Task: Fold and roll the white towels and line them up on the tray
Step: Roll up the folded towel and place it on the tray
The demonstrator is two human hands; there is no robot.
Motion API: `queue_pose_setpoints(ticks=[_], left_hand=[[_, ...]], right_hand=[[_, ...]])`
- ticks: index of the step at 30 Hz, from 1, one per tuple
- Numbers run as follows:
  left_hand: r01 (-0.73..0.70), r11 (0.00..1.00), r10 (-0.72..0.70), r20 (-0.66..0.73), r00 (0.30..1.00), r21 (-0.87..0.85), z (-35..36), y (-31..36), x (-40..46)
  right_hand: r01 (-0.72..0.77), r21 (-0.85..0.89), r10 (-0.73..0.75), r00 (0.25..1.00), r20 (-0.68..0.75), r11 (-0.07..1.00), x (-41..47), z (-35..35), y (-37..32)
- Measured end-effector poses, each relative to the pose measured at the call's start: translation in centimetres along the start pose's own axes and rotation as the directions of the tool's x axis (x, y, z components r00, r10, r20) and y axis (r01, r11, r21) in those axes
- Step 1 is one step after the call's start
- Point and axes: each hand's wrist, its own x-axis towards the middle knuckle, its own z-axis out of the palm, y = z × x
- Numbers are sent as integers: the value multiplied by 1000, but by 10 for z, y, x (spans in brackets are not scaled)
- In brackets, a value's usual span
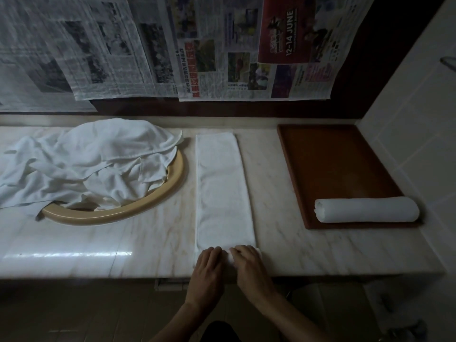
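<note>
Head view: tray [308, 154] holds one rolled towel [366, 209]; both hands [228, 261] grip folded towel [222, 188].

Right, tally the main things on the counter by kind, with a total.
Rolled towel: 1
Folded towel, being rolled by the left hand and right hand: 1
Heap of loose towels, number unclear: 1
Tray: 1
Sink: 1
Total: 5

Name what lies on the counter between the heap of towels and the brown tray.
In the head view, a folded towel lies lengthwise between the heap and the tray, with bare counter beside it.
</note>
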Motion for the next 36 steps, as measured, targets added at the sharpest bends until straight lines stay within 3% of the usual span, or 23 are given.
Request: queue_pose_setpoints(ticks=[6, 12, 18, 22, 29, 36], left_hand=[[2, 997, -11, 117, 993, 77, -11, -8, 25], [30, 988, -39, 57, 998, 151, -16, 2, 35], [13, 1000, -13, -37, 999, 8, -11, 13, 10], [-9, 999, 12, -66, 998, 54, 4, 9, -16], [7, 1000, -8, 49, 999, 29, -10, 3, 12], [-14, 997, 9, 74, 997, 79, -23, -9, 53]], right_hand=[[104, -155, -99, 994, 39, 982, -26, 9, 2], [110, -90, -108, 994, 29, 990, 1, 16, 12], [68, 1, -68, 995, 72, 998, 14, -1, 3], [89, 35, -93, 987, 128, 995, 9, -14, -5], [93, -139, -99, 994, -38, 986, -21, -8, -9], [24, -165, -36, 997, -67, 986, -10, 15, -9]])
